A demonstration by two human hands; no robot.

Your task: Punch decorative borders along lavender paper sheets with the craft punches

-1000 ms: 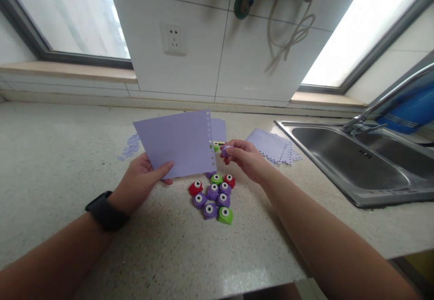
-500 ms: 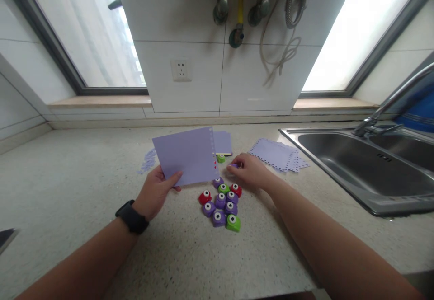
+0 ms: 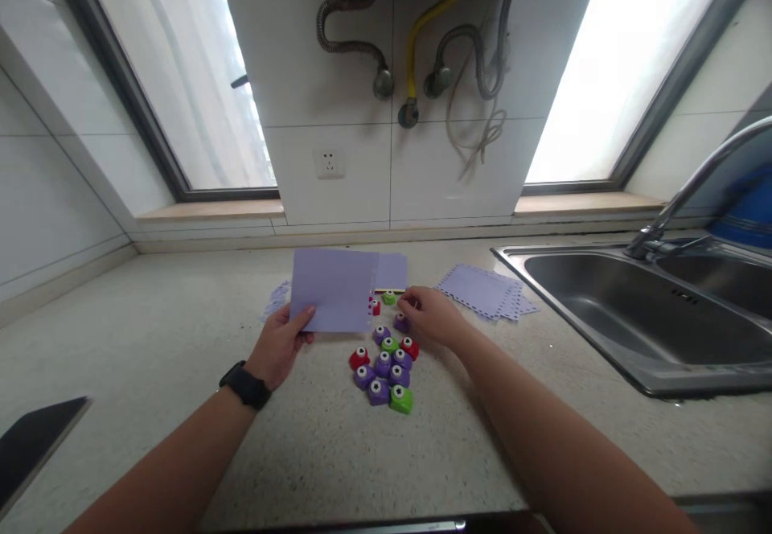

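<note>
My left hand point(image 3: 281, 345) pinches the lower left corner of a lilac sheet of paper point(image 3: 331, 289), thumb on the front face. Small punched holes run down the sheet's right edge. My right hand point(image 3: 433, 315) is just right of that edge, fingers curled together; what they hold, if anything, is hidden. Right below its fingertips sits a purple craft punch point(image 3: 401, 322). A red craft punch point(image 3: 375, 307) shows beside the sheet's edge, and a green one point(image 3: 389, 297) stands behind. Several purple, red and green craft punches point(image 3: 383, 363) cluster nearer me on the counter.
More lilac paper point(image 3: 392, 270) lies behind the held sheet. Sheets with punched edges point(image 3: 482, 289) are fanned out at right, left of the steel sink point(image 3: 603, 301). Lilac paper scraps point(image 3: 276, 299) lie at left. A dark flat object point(image 3: 39, 445) is at the lower left.
The view has tilted up. The lilac sheet has turned more level. A purple punch that was in my right hand's fingers now appears on the counter below them, and a red punch shows by the sheet.
</note>
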